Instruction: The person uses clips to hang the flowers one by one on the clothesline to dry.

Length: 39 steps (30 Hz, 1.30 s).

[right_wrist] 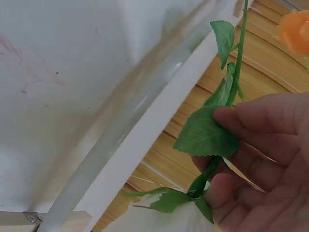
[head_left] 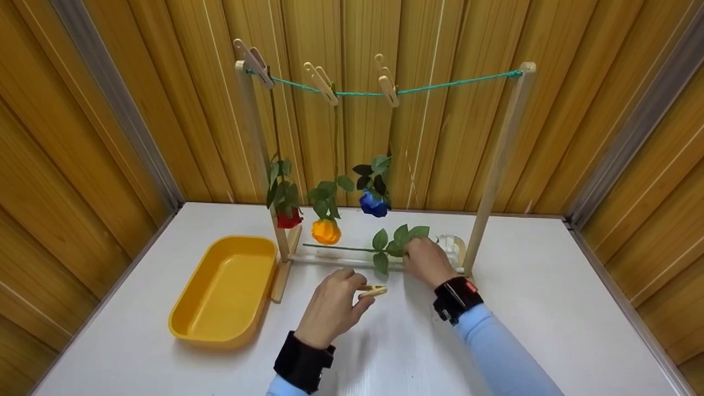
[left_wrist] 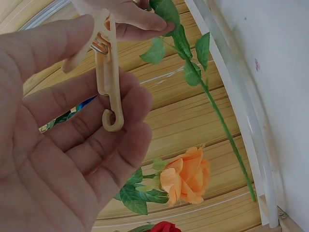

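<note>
My left hand [head_left: 330, 305] pinches a light wooden-coloured clothespin [left_wrist: 114, 82] between thumb and fingers, its hooked end lying by the fingertips. To the right, my right hand [head_left: 429, 261] grips the green stem of a white rose [right_wrist: 154, 215] just above the bloom, with thumb on a leaf [right_wrist: 207, 135]. That rose lies sideways, its bare stem end [head_left: 316, 246] pointing left. Behind the hands a red rose [head_left: 289, 218], an orange rose [head_left: 326, 231] and a blue rose [head_left: 374, 203] hang bloom-down from a teal cord [head_left: 440, 85], each stem clipped by a clothespin.
The cord runs between two wooden posts [head_left: 498, 176] joined low down by a pale bar [head_left: 330, 260]. A yellow plastic tub [head_left: 220, 297] stands left of the frame on the white table [head_left: 550, 308]. Wood-patterned panels [head_left: 467, 33] rise behind and at both sides.
</note>
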### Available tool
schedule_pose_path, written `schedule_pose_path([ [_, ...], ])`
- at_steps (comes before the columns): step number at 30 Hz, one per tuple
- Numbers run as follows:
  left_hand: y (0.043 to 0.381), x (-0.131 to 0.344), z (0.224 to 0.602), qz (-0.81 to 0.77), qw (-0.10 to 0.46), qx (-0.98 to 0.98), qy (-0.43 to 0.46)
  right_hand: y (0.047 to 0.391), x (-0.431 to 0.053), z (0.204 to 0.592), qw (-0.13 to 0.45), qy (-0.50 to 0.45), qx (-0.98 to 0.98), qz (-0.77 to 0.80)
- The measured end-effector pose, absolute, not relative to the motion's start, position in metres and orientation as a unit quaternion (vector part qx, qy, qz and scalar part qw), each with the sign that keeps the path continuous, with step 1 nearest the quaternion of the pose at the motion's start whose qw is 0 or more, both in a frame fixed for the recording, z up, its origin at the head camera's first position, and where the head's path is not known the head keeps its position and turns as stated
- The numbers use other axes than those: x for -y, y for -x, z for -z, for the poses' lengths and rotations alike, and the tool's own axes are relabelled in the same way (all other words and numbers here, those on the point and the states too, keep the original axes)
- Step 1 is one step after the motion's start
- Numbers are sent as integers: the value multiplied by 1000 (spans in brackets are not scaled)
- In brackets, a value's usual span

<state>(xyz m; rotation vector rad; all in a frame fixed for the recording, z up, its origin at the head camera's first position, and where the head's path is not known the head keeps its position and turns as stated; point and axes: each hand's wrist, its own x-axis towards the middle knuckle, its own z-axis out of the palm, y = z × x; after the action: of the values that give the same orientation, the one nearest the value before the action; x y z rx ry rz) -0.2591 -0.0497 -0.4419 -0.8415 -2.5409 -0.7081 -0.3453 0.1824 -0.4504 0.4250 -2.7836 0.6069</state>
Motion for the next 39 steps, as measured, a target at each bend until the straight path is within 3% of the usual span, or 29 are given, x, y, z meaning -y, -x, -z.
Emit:
schedule_pose_path([
  [16, 258, 52, 440, 249, 195, 899, 302, 278, -206, 463, 30, -83, 962, -260],
  [27, 258, 51, 441, 257, 192, 897, 303, 268, -219, 484, 58, -25, 966, -251],
  [39, 257, 52, 440, 253, 199, 898, 300, 264, -214, 475, 121, 10, 963, -242],
])
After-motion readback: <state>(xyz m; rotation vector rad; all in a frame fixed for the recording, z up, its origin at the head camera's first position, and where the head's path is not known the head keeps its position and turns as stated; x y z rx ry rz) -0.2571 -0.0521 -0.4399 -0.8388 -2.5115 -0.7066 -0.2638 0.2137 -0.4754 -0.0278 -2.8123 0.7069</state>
